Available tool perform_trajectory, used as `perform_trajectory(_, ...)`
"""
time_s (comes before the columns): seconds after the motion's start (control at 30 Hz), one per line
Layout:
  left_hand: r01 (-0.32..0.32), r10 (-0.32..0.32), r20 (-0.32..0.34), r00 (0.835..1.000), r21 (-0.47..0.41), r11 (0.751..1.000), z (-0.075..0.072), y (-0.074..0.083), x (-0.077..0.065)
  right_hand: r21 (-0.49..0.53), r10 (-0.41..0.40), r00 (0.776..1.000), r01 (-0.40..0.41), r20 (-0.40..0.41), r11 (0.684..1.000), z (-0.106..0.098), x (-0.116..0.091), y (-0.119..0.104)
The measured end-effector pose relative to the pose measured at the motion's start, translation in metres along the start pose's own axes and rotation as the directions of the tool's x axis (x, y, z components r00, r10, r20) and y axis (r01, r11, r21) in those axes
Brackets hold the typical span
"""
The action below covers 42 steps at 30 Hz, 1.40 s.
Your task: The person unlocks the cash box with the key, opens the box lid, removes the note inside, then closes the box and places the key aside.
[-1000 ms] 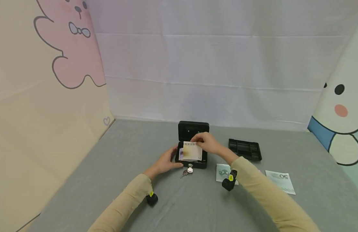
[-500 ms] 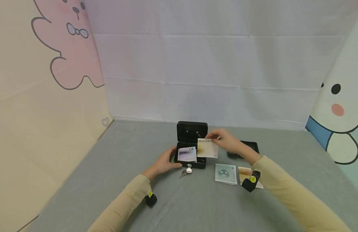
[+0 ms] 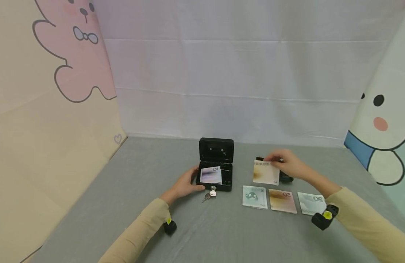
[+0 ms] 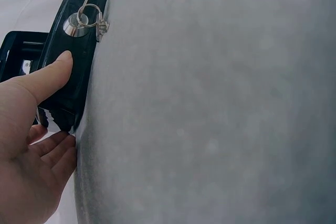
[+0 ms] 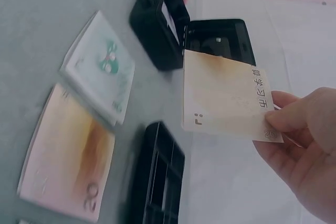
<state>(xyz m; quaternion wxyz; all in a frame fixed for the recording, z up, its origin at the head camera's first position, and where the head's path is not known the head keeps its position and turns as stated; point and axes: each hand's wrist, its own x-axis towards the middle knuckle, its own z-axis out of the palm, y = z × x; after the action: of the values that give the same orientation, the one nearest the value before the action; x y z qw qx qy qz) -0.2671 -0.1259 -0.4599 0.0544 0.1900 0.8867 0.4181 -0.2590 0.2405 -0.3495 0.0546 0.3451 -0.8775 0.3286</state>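
My right hand pinches a yellowish play banknote by one edge, thumb on one face and fingers behind. It hangs upright in front of the black compartment tray, which it partly covers in the head view. At the left front corner of an open black cash box, my left hand holds on, its thumb on the front wall and the other fingers by the side. Inside the box lies a purple banknote marked 10. Keys hang on a ring from the front lock.
In front of the tray, three banknote piles lie in a row: a green one, an orange-pink one marked 20, and a pale green one marked 50. The cash box lid stands raised. A white cloth wall closes the back.
My right hand has lifted the yellowish banknote out of the cash box and carried it right, to the tray. The purple banknote in the box is uncovered. My left hand has stayed at the box.
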Motion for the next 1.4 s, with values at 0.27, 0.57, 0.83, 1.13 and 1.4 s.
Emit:
perform_trajectory(0.27, 0.024, -0.024, 0.010, 1.000, 0.012, 1.000, -0.001, 0.002, -0.001, -0.081, 0.125, 0.992, -0.125, -0.011, 0.989, -0.029, -0.048, 0.016)
perform_trajectory(0.57, -0.004, 0.004, -0.003, 1.000, 0.010, 1.000, -0.001, 0.001, -0.001, -0.081, 0.282, 0.959, -0.279, 0.026, 0.957, -0.049, -0.101, 0.045)
perform_trajectory(0.83, -0.002, 0.002, 0.006, 1.000, 0.033, 0.999, -0.001, 0.000, 0.000, -0.077, 0.344, 0.938, -0.339, 0.054, 0.938, -0.055, -0.131, 0.066)
perform_trajectory(1.13, -0.014, 0.014, 0.005, 1.000, 0.029, 0.999, 0.000, 0.000, 0.000, -0.104, 0.524, 0.844, -0.515, 0.113, 0.851, -0.064, -0.148, 0.077)
perform_trajectory(1.4, -0.013, 0.013, 0.005, 1.000, 0.007, 1.000, -0.001, 0.000, -0.001, -0.116, 0.634, 0.752, -0.624, 0.180, 0.773, -0.070, -0.157, 0.093)
